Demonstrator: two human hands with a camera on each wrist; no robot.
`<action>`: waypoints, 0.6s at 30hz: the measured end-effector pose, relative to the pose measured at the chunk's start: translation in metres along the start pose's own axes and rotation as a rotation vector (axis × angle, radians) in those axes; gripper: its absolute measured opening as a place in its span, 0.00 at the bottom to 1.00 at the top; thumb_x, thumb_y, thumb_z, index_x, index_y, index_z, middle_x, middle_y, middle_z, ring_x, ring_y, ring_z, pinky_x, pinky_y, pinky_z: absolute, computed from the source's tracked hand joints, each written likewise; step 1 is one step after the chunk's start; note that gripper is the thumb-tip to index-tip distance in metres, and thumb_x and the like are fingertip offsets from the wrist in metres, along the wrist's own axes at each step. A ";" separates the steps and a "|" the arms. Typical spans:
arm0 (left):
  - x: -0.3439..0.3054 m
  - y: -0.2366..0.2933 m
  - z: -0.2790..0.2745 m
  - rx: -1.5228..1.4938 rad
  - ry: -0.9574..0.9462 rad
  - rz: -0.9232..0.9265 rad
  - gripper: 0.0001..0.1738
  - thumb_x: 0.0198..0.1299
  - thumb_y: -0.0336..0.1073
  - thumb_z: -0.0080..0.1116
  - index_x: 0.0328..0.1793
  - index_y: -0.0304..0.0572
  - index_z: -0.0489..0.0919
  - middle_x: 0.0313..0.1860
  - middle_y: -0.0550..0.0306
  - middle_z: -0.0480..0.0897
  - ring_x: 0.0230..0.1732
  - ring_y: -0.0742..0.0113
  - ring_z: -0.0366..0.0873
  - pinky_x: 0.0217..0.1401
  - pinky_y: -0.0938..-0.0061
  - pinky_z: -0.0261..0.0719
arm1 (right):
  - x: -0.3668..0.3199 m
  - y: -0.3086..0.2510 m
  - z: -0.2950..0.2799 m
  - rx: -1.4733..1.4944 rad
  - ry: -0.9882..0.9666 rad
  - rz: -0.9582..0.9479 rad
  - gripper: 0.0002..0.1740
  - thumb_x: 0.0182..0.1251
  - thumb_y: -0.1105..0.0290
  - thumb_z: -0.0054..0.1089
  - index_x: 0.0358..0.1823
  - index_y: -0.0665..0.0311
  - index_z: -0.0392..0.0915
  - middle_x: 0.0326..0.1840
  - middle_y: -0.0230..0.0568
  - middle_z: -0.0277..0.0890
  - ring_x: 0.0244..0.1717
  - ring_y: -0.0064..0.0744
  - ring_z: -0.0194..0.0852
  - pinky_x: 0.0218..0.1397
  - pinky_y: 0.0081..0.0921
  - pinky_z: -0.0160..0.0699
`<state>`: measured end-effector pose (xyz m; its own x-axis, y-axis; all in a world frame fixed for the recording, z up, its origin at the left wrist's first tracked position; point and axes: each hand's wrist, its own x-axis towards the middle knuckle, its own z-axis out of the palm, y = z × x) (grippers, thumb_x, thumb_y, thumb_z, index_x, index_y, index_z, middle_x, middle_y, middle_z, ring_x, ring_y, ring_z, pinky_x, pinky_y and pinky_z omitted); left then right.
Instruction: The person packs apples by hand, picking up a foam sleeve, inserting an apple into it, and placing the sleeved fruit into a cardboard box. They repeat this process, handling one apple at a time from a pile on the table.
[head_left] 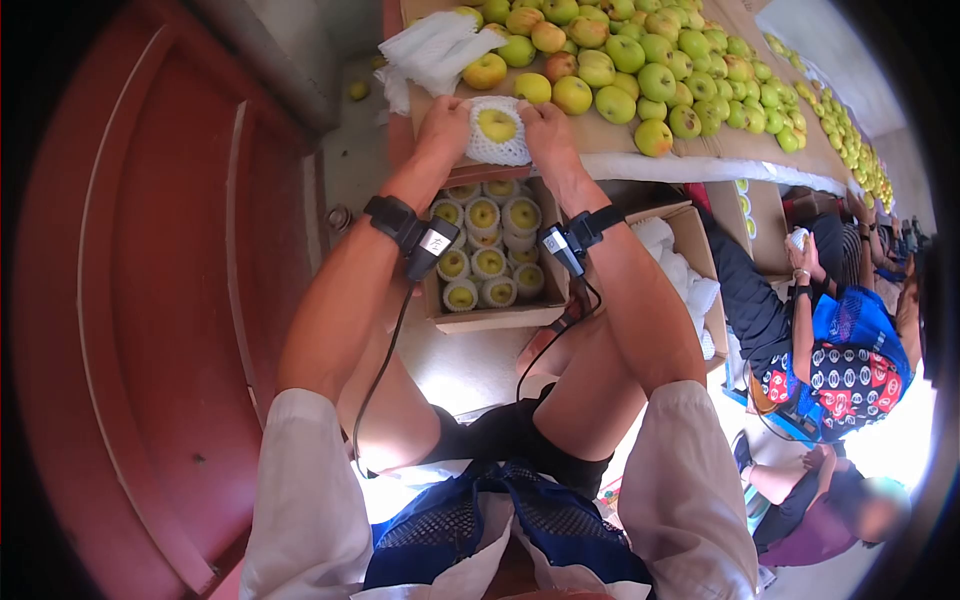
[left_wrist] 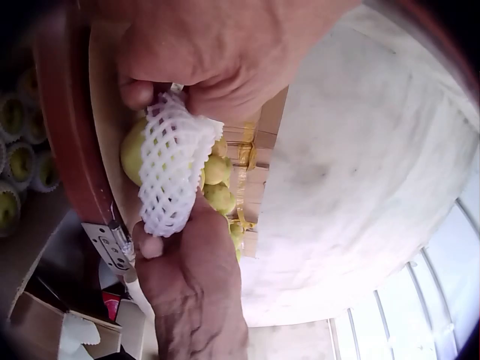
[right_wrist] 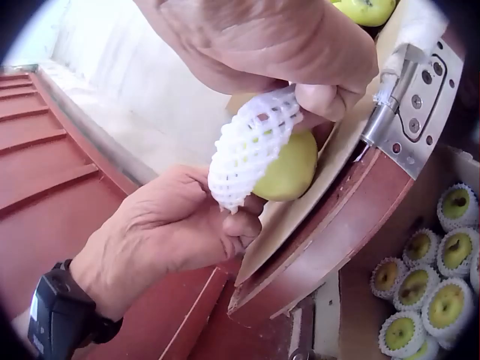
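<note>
A yellow-green apple (head_left: pixel 497 124) sits partly inside a white foam net sleeve (head_left: pixel 498 152), low over the cardboard at the table's near edge. My left hand (head_left: pixel 446 127) pinches the sleeve's left side. On the opposite side, my right hand (head_left: pixel 549 134) pinches the sleeve too, with thumb and curled fingers. Seen in the right wrist view, the mesh (right_wrist: pixel 244 150) stretches between both hands, and the bare side of the fruit (right_wrist: pixel 292 169) bulges out of it. Fingertips behind the fruit are hidden.
Loose apples (head_left: pixel 655 80) are heaped on the table beyond my hands. White foam sleeves (head_left: pixel 440 45) lie at its left. Below stands a carton (head_left: pixel 480 322) of netted apples, beside a box (head_left: pixel 715 275) holding white sleeves. Another person (head_left: pixel 850 340) works at right; a red door (head_left: pixel 150 300) is left.
</note>
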<state>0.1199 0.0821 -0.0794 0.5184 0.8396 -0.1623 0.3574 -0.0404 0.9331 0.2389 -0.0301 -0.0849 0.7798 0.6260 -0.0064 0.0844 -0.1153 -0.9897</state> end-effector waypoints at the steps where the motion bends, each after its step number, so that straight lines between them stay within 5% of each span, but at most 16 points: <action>1: -0.001 -0.001 0.002 0.004 0.018 -0.007 0.19 0.73 0.44 0.54 0.58 0.37 0.78 0.50 0.46 0.85 0.52 0.55 0.83 0.54 0.63 0.78 | -0.001 -0.002 0.000 -0.013 -0.004 0.000 0.20 0.75 0.62 0.58 0.50 0.76 0.79 0.39 0.50 0.83 0.41 0.35 0.80 0.47 0.31 0.77; 12: -0.017 0.002 0.002 -0.228 0.109 0.077 0.16 0.75 0.41 0.52 0.58 0.38 0.77 0.50 0.46 0.85 0.52 0.56 0.82 0.57 0.65 0.76 | -0.011 -0.008 0.010 0.151 0.021 -0.073 0.19 0.76 0.60 0.58 0.44 0.75 0.77 0.33 0.39 0.77 0.35 0.26 0.68 0.41 0.29 0.71; 18: -0.027 0.014 -0.001 -0.337 0.081 0.137 0.16 0.78 0.43 0.48 0.58 0.38 0.77 0.50 0.55 0.82 0.49 0.71 0.76 0.54 0.74 0.75 | -0.014 -0.028 0.009 0.242 0.078 -0.127 0.17 0.75 0.62 0.61 0.40 0.74 0.78 0.31 0.35 0.75 0.34 0.23 0.67 0.38 0.25 0.71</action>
<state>0.1099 0.0591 -0.0611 0.4755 0.8796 -0.0152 0.0059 0.0141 0.9999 0.2198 -0.0290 -0.0580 0.8187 0.5612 0.1219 0.0418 0.1534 -0.9873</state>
